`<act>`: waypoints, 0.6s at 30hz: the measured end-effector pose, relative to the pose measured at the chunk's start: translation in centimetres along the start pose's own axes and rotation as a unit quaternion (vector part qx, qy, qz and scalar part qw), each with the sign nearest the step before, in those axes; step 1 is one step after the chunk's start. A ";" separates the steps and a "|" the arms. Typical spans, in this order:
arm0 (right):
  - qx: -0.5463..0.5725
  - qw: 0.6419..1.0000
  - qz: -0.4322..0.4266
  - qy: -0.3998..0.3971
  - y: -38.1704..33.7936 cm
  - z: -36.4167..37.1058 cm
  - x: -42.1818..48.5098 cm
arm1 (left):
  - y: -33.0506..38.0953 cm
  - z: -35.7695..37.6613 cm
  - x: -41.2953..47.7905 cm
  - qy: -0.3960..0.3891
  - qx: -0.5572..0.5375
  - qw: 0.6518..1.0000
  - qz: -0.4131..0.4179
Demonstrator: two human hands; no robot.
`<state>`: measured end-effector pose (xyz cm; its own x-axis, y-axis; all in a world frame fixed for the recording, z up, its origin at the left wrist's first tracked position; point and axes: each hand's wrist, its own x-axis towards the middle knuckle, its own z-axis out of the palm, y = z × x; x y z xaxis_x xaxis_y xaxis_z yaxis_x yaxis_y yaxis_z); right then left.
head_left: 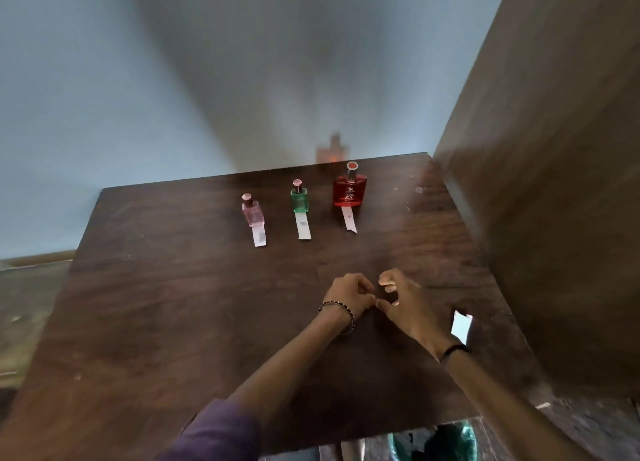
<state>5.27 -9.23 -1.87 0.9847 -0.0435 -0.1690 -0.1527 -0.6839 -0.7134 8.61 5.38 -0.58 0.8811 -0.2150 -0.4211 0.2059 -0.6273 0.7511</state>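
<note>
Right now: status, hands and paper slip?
Left hand, right hand curled, thumbs meeting, nothing seen held. Paper slip beside right wrist, not gripped. Three bottles beyond, not in the way.

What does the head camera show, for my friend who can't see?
A left hand and a right hand meet, fingers curled, over a dark wooden table. Beyond stand a pink bottle, a green bottle and a red perfume bottle, each with a white paper strip before it.

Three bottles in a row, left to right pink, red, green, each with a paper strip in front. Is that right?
No, the order is off. The head view shows the pink bottle left, the green bottle in the middle and the red bottle right. Each has a paper strip in front.
</note>
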 end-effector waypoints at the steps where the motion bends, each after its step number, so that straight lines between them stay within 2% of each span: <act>1: 0.005 1.000 0.005 0.004 0.2 -0.4 -1.0 | 0.2 0.1 -0.5 -0.015 0.008 1.000 0.008; 4: 0.015 0.999 0.024 0.040 1.6 -1.4 -4.2 | 0.8 0.9 -2.0 -0.038 0.047 0.998 0.035; 6: 0.002 0.995 0.050 0.084 2.9 -2.0 -6.3 | 1.0 1.9 -3.0 -0.048 0.116 0.990 0.066; 10: -0.028 0.982 0.117 0.146 5.3 -3.5 -9.8 | 1.6 3.8 -4.2 -0.079 0.219 0.962 0.140; 12: -0.053 0.976 0.122 0.175 6.5 -4.2 -10.8 | 2.2 4.7 -4.3 -0.097 0.259 0.945 0.176; 16: -0.083 0.967 0.164 0.176 8.1 -4.8 -11.7 | 3.1 6.1 -4.3 -0.120 0.317 0.914 0.223; 18: -0.086 0.966 0.175 0.171 8.3 -4.7 -12.0 | 3.5 6.7 -4.1 -0.133 0.358 0.886 0.262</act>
<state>-7.46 -17.82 -2.54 0.8499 -0.5120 -0.1245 -0.4943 -0.6931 -0.5247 2.81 -0.98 0.39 0.6250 -0.7263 -0.2860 -0.6091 -0.6830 0.4031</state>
